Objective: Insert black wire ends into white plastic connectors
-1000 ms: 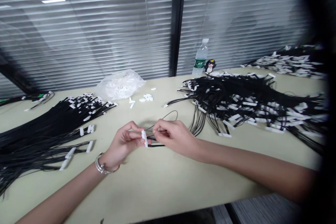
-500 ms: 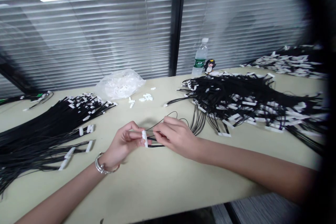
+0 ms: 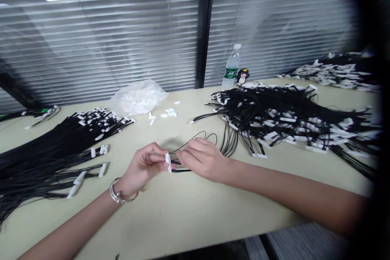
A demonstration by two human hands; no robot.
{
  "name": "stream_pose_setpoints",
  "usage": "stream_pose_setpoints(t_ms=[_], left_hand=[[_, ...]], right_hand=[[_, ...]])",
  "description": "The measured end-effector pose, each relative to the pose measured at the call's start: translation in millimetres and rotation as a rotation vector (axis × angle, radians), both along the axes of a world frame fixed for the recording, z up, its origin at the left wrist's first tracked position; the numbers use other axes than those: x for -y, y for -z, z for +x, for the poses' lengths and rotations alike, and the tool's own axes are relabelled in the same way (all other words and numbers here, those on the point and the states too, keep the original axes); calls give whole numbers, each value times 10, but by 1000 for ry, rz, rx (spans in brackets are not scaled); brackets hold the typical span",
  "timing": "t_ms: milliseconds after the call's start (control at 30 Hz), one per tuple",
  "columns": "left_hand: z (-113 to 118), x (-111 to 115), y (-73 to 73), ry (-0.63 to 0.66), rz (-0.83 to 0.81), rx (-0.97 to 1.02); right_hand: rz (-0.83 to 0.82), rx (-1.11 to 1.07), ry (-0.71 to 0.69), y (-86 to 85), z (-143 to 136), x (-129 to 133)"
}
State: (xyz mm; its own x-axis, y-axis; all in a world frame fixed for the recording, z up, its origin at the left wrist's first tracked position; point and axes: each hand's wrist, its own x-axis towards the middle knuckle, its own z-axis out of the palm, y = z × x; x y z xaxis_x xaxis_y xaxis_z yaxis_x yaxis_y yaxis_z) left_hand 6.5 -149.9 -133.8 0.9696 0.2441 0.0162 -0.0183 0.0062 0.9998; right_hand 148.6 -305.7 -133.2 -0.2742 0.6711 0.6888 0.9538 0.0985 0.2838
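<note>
Between the thumb and fingers of my left hand (image 3: 148, 164) is a white connector housing (image 3: 168, 162), tilted slightly off upright. Thin black wires (image 3: 182, 170) run from its right side toward my right hand (image 3: 204, 159). The right hand's fingers are curled and pinched on the wires, close beside the connector; the fingertips are partly hidden, so how many wires they grip cannot be made out. A few wires loop up behind the right hand. My left wrist wears a silver bracelet (image 3: 115, 193).
Bundled black cables with white connectors (image 3: 61, 138) spread over the left side. More cable bundles (image 3: 283, 109) lie at right, with another pile (image 3: 332, 73) behind. A clear bag of white parts (image 3: 138, 97), loose white connectors (image 3: 169, 113), a water bottle (image 3: 232, 67) and a penguin figure (image 3: 243, 77) stand toward the back.
Almost nothing differs. My right hand's fingers have shifted very slightly and curled a little more, while my left hand keeps hold of the connector.
</note>
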Motion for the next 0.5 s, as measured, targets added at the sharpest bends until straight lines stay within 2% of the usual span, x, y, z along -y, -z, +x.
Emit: stream_pose_setpoints(t_ms=[200,300,367,500], left_hand=[[-7,10,3,11,15,-4],[-14,3,6,30,9,-11],[-19,-14,12,45,13,2],[-24,-59,24,50,12,28]], right_hand=[[2,34,4,-7,-18,-11],[-49,-36,81,-2,41,-36],[-111,-233,141,-14,171,-52],[-168,-927,184,-61,606,-53]])
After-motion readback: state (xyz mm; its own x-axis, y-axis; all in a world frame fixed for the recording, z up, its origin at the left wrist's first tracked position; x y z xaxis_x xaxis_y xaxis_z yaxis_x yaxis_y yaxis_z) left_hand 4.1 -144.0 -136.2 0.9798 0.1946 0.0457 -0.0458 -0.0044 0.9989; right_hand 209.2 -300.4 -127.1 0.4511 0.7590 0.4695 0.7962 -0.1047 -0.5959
